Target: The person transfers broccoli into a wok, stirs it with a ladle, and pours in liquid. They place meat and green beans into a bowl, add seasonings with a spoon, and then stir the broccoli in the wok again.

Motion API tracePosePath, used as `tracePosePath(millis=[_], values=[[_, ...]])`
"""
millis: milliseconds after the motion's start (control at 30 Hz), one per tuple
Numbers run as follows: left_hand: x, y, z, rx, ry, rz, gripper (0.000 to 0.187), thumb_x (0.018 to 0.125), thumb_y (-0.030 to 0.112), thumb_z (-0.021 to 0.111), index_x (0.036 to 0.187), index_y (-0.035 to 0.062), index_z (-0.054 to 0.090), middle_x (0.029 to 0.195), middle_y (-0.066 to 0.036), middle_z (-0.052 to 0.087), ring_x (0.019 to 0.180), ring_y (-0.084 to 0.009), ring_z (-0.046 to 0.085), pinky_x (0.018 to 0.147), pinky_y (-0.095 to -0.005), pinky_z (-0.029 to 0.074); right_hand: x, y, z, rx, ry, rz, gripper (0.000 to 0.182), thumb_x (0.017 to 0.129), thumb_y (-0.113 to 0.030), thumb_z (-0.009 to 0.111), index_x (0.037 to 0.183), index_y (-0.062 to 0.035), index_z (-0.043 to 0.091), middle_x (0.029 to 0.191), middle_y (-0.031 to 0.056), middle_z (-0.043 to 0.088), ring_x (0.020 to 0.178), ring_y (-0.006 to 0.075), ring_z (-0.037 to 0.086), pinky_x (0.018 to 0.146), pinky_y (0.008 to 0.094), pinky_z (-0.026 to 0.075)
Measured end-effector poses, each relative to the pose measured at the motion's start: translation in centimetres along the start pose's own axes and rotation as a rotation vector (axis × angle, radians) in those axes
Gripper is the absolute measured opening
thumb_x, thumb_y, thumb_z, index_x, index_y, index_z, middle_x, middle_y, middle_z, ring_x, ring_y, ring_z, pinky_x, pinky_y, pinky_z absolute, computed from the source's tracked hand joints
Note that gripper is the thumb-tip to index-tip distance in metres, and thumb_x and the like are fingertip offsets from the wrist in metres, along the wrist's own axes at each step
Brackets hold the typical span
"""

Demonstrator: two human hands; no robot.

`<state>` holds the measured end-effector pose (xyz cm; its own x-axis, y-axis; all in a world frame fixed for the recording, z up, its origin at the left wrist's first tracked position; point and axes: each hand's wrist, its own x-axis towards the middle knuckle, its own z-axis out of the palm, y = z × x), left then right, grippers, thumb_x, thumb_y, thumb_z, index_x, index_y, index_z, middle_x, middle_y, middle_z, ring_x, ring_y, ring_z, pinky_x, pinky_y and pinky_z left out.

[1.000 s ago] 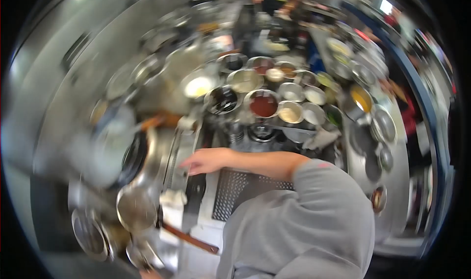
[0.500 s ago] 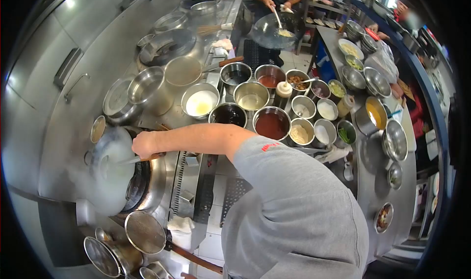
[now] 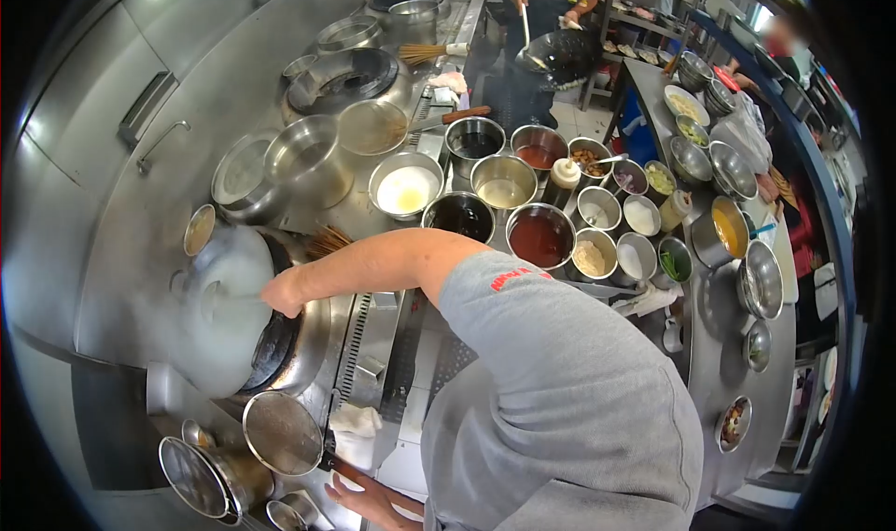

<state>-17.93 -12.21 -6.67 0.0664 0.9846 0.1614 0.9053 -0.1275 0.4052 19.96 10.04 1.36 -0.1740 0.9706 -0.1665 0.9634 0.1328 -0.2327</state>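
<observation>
My right hand [image 3: 283, 293] is closed around the handle of a ladle [image 3: 238, 298] over the steaming wok [image 3: 219, 344] on the left burner. Thick steam veils the wok's contents and the ladle's head. At the bottom, my left hand [image 3: 359, 503] has its fingers spread, right by the wooden handle [image 3: 350, 472] of a round mesh strainer [image 3: 282, 435]. That strainer lies beside the burner, next to a metal pot topped with another strainer [image 3: 194, 478]. Behind my right forearm is a bamboo brush [image 3: 327, 242].
Steel pots of sauces [image 3: 541, 235] and seasonings [image 3: 637, 258] crowd the counter beyond my arm. A large pot [image 3: 308, 162] stands near the back wall. At the top, a co-worker holds a wok [image 3: 565, 60]. Bowls [image 3: 761, 279] line the right-hand table.
My left hand has come further into view at the bottom, fingers spread. My right hand stays over the wok. The co-worker's wok has tilted, and the whole view has shifted slightly.
</observation>
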Motion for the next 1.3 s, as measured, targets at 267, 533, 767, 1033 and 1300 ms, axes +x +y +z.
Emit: tracePosePath(millis=[267, 533, 767, 1033, 1300], values=[[3.4, 0.4, 1.1, -0.216, -0.124, 0.199, 0.045, 0.075, -0.002, 0.058, 0.119, -0.0055, 0.051, 0.135, -0.03, 0.037, 0.126, -0.0426, 0.038, 0.103, -0.0441, 0.035, -6.7, 1.2, -5.1, 0.226, -0.097, 0.034, 0.015, 0.066, -0.011, 0.059, 0.076, -0.0005, 0.063, 0.061, 0.0108, 0.062, 0.056, 0.0242, 0.059, 0.051, 0.0404, 0.044], [4.8, 1.5, 0.3, -0.259, -0.163, 0.213, 0.048, 0.074, 0.001, 0.06, 0.121, -0.0003, 0.05, 0.132, -0.026, 0.042, 0.123, -0.0417, 0.041, 0.104, -0.0437, 0.034, -22.0, 1.0, -12.3, 0.236, -0.132, 0.138, 0.074, 0.08, -0.018, 0.062, 0.144, -0.0077, 0.027, 0.108, 0.0228, 0.061, 0.087, 0.0307, 0.064, 0.079, 0.0402, 0.049], [6.2, 5.4, 2.1, -0.322, -0.246, 0.146, 0.06, 0.078, 0.005, 0.06, 0.133, -0.0006, 0.038, 0.135, -0.031, 0.035, 0.125, -0.0449, 0.037, 0.104, -0.0459, 0.033, -17.5, 3.3, -7.6, 0.081, -0.134, 0.147, 0.067, 0.08, -0.009, 0.056, 0.142, -0.0093, 0.03, 0.093, 0.0216, 0.064, 0.081, 0.0364, 0.063, 0.07, 0.0435, 0.051], [5.3, 6.7, 3.2, -0.27, -0.249, 0.085, 0.071, 0.076, 0.008, 0.063, 0.138, -0.0007, 0.029, 0.138, -0.034, 0.028, 0.127, -0.0478, 0.031, 0.106, -0.0479, 0.03, -8.6, 3.5, -0.6, 1.098, 0.116, 0.116, 0.068, 0.08, -0.011, 0.061, 0.141, -0.0042, 0.031, 0.083, 0.009, 0.059, 0.056, 0.0119, 0.053, 0.046, 0.028, 0.045], [4.8, 7.3, 3.6, -0.193, -0.183, 0.278, 0.061, 0.075, 0.003, 0.06, 0.132, -0.0027, 0.037, 0.136, -0.033, 0.032, 0.125, -0.0465, 0.035, 0.104, -0.0475, 0.032, -0.5, 0.6, 0.4, 0.538, -0.08, 0.124, 0.042, 0.07, -0.018, 0.061, 0.106, 0.0037, 0.057, 0.085, 0.0189, 0.067, 0.081, 0.0306, 0.066, 0.069, 0.0408, 0.052]])
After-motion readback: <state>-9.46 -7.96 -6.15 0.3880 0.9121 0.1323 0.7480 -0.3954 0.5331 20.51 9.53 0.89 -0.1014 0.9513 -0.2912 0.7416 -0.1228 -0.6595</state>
